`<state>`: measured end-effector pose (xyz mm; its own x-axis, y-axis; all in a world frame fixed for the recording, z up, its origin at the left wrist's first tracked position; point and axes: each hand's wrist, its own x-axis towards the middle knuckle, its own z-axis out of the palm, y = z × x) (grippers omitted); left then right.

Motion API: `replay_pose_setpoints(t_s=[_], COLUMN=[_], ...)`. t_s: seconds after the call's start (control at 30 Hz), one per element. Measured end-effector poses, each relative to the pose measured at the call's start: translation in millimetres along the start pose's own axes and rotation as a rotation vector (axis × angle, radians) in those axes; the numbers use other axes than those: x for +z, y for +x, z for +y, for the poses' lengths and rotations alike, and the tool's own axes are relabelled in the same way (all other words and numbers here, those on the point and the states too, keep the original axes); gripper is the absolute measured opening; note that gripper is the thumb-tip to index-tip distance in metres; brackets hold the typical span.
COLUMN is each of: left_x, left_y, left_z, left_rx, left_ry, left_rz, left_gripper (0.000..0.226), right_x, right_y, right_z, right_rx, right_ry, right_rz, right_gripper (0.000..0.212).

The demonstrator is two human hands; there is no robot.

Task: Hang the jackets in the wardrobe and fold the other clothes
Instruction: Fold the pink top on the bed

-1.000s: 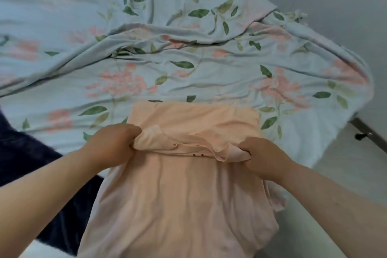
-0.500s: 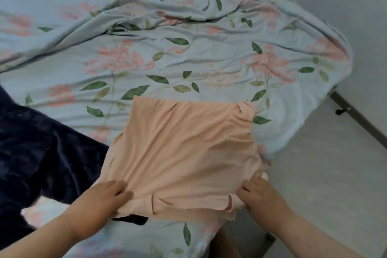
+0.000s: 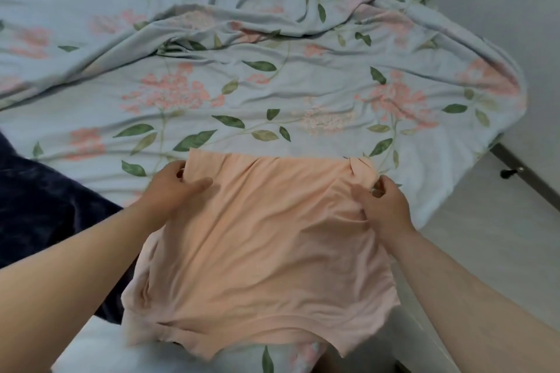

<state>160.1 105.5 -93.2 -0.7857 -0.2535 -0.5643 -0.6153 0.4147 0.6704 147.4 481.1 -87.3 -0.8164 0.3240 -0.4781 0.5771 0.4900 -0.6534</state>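
Two hands, left (image 3: 173, 189) and right (image 3: 384, 206), pinch soft, creased peach fabric (image 3: 260, 254).

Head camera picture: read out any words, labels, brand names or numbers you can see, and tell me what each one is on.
None: no word, label, brand or number can be read anywhere in this view.
On the peach shirt: plain cloth, no tag or print showing.
On the floral bedsheet: only flowers and leaves.
On the dark blue garment: no text showing.
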Motion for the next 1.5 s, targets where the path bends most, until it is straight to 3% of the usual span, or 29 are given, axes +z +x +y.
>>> replay_pose_setpoints(t_s=[0.13,0.23,0.3,0.43,0.67,0.77,0.8,0.87,0.93,1.1,1.2,1.33,1.37,1.43,1.5], left_x=[3.7,6.4,9.1,10.9,2.9,5.9,12.6,42.6,90.4,207.6,243.9,256.6,257.1,255.6,248.0], left_y=[36.9,58.0,74.3,122.1,200.1,209.9,208.1,199.3,186.9,169.8,179.9,190.6,191.6,192.7,190.7], left_z=[5.9,8.2,18.6,59.8,133.5,147.3,152.7,173.2,198.6,264.7,286.2,304.2,307.9,312.5,316.3], left_rx=[-0.094,-0.059,-0.014,0.129,0.268,0.081,0.107,0.389,0.585,0.628,0.638,0.565,0.569,0.531,0.435], left_ry=[-0.098,-0.15,-0.221,-0.137,-0.03,0.259,0.4,0.511,0.479,0.391,0.586,0.741,0.794,0.785,0.536], left_rz=[0.009,0.107,0.211,0.398,0.575,0.641,0.662,0.526,0.231,-0.221,-0.237,-0.289,-0.298,-0.323,-0.354], left_gripper=[0.028,0.012,0.001,0.006,0.008,0.045,0.053,0.058,0.053,0.031,0.026,0.08,0.079,0.061,0.031], right_x=[14.9,18.2,13.1,3.7,10.0,1.3,-4.2,-17.6,-29.5,-41.6,-41.6,-40.9,-40.6,-37.3,-31.7], right_y=[39.1,62.7,82.9,142.6,237.2,234.2,228.0,209.8,185.4,133.9,124.4,124.3,122.4,115.6,105.4], right_z=[-15.5,-18.1,-26.5,-64.2,-133.4,-128.2,-119.8,-97.4,-72.3,-18.2,-4.2,-2.2,-3.4,-6.0,-13.7], right_rx=[0.211,0.103,0.053,-0.086,-0.169,-0.128,-0.097,0.009,0.119,0.207,0.224,0.193,0.175,0.129,0.072], right_ry=[0.171,0.131,0.129,0.116,0.242,0.225,0.191,0.183,0.202,0.149,0.185,0.235,0.275,0.381,0.484], right_rz=[-0.128,-0.112,-0.058,0.082,0.065,-0.058,-0.088,-0.128,-0.181,-0.271,-0.294,-0.352,-0.387,-0.463,-0.532], right_gripper=[0.028,0.028,0.04,0.047,0.041,0.034,0.036,0.034,0.034,0.028,0.02,0.005,0.008,0.032,0.048])
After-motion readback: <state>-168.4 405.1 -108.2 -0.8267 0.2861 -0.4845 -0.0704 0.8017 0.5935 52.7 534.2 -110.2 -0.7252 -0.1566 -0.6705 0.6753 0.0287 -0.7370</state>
